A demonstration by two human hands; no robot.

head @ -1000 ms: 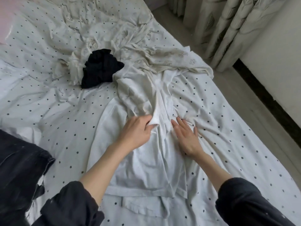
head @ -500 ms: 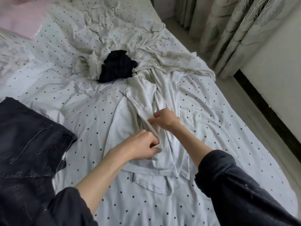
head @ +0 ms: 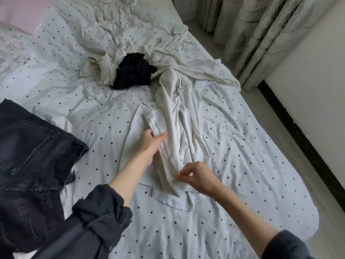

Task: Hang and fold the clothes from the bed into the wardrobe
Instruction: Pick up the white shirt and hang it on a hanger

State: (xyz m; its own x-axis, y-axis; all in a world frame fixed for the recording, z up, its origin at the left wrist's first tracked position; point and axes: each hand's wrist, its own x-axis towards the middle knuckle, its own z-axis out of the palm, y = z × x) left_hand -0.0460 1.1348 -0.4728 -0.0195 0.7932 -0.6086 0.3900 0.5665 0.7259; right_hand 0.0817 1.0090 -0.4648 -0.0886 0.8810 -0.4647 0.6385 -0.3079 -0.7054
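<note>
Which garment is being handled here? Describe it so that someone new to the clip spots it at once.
On the polka-dot bed sheet, look at the middle, below the crumpled black garment. The long plain white garment runs lengthwise there, gathered into a narrow strip, held by the left hand and right hand. Unlike the sheet, it has no dots.

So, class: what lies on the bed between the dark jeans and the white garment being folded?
Only bare polka-dot sheet separates the dark jeans from the white garment, as the head view shows.
</note>
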